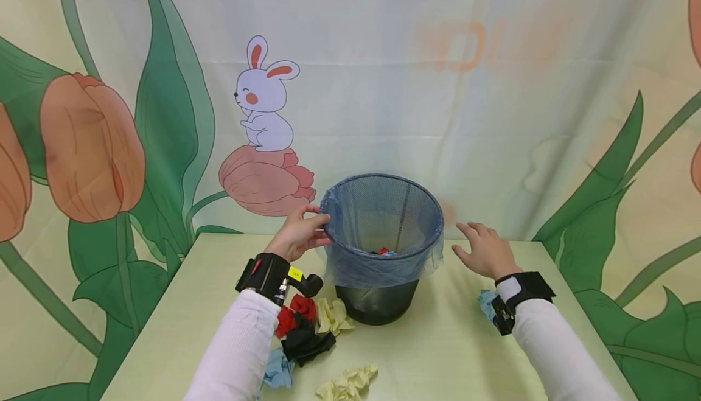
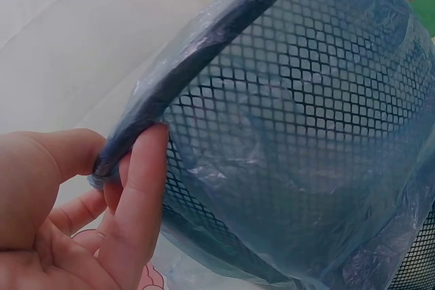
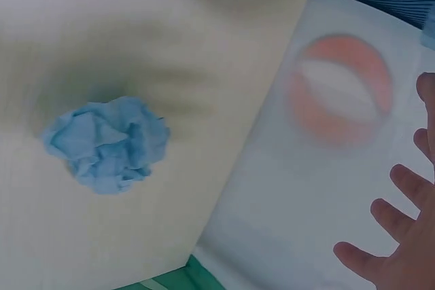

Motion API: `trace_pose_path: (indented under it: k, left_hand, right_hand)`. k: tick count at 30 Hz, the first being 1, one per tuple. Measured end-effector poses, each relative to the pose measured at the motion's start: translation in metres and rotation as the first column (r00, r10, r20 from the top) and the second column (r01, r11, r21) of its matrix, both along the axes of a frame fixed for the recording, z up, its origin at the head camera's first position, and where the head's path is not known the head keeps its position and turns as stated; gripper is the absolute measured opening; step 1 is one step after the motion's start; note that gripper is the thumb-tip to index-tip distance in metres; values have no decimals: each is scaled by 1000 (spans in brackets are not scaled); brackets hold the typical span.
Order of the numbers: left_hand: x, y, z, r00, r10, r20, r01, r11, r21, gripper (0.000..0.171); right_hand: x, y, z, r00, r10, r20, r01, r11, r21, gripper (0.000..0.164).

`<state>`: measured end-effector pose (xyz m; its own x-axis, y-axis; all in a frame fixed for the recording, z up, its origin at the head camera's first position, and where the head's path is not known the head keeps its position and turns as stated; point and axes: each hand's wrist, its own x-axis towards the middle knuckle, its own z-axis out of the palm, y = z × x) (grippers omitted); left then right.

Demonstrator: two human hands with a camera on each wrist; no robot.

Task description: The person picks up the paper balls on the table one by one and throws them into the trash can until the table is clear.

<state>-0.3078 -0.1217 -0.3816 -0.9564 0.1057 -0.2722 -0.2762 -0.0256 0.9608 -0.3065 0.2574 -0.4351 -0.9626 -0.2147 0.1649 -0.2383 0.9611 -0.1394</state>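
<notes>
A black mesh wastebasket (image 1: pixel 378 303) lined with a thin blue plastic bag (image 1: pixel 356 267) stands upright on the table. My left hand (image 1: pixel 300 233) pinches its rim (image 2: pixel 197 52) at the left, thumb on one side and fingers on the other, with the bag caught between. To the right of the basket my right hand (image 1: pixel 484 249) hovers apart from it, fingers spread, holding nothing. Below that hand a crumpled blue paper ball (image 3: pixel 109 144) lies on the table. A little red and blue paper (image 1: pixel 385 252) shows inside the basket.
By my left forearm lie crumpled red paper (image 1: pixel 303 308), black paper (image 1: pixel 308 341), yellow paper (image 1: pixel 333 316) and blue paper (image 1: pixel 278 369). Another yellow piece (image 1: pixel 347 384) is near the front. Behind the table (image 1: pixel 438 352) hangs a curtain (image 1: pixel 372 84) printed with tulips and a rabbit.
</notes>
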Motion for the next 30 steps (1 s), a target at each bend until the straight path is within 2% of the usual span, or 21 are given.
trace_pose_path:
  k: [7, 23, 30]
  left_hand:
    - [0, 0, 0, 1000, -1, 1, 1, 1000, 5, 43]
    - [0, 0, -2, 1000, 3, -17, -2, 1000, 8, 40]
    - [1, 0, -2, 1000, 0, -24, 0, 1000, -10, 39]
  right_hand:
    - [6, 11, -26, 999, -28, 36, 28, 1000, 11, 59]
    - [27, 34, -83, 989, -96, 117, 101, 994, -34, 62]
    - [39, 46, -98, 982, -119, 146, 132, 988, -82, 62]
